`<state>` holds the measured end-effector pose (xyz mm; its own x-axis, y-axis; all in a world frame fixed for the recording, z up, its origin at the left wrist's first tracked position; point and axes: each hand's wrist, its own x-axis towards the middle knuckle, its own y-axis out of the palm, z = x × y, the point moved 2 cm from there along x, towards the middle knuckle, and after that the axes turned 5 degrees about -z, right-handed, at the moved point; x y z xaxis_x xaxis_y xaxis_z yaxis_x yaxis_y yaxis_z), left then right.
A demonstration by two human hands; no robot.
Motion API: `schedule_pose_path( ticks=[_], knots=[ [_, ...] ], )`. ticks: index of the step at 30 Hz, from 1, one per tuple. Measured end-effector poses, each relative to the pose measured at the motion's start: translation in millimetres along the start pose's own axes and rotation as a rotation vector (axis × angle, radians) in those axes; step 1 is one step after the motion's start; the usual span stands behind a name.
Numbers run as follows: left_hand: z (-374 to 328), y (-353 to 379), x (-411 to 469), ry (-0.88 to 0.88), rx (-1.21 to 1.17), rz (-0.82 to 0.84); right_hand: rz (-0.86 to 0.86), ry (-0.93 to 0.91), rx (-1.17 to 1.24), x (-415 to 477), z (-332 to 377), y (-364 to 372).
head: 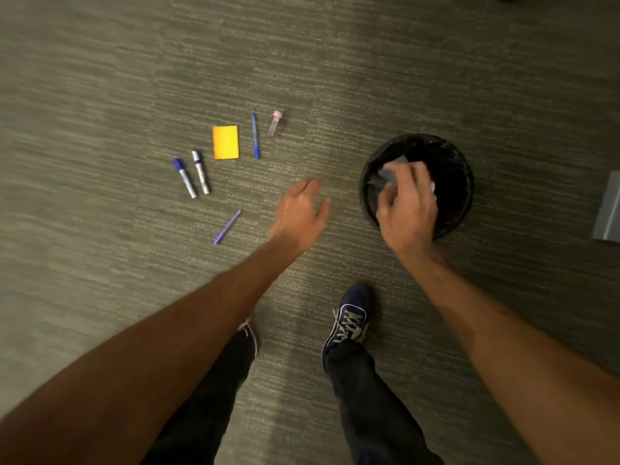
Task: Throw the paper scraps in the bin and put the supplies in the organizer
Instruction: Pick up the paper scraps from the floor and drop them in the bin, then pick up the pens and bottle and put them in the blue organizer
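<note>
Nearest the camera: dark trousers and a navy sneaker (349,317) w/ pale laces on the grey-green carpet (100,95). Further out, left hand (298,213) hangs over bare carpet, palm down, fingers loosely spread, holding nothing. Right hand (407,203) is over the black bin (459,176), fingers curled round a greyish paper scrap (385,176); motion blur, so it looks gripped but could be partly loose. Bin has a dark liner. Supplies lie on the carpet left of the bin, well apart from it: purple pen (227,227) nearest, then two silver markers (192,177) side by side w/ blue caps, orange sticky-note pad (225,142), blue pen (255,135), and a small clear vial w/ pink cap (275,123) furthest. Grey box-like object (609,209) at right edge, cut off
</note>
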<state>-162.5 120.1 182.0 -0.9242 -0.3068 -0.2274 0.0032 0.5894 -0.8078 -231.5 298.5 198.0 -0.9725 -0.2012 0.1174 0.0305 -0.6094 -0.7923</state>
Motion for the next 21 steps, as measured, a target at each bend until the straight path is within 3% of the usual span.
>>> schedule_pose_path(
  ticks=[3,10,21],
  knots=[
    [59,-15,-20,-0.135,0.046,0.018,0.125,-0.102,0.054,-15,40,23],
    [200,-12,-36,-0.379,0.182,0.175,0.358,-0.093,0.055,-43,83,135],
    [354,88,13,-0.367,0.384,0.314,0.399,-0.034,0.015,-18,53,348]
  ],
)
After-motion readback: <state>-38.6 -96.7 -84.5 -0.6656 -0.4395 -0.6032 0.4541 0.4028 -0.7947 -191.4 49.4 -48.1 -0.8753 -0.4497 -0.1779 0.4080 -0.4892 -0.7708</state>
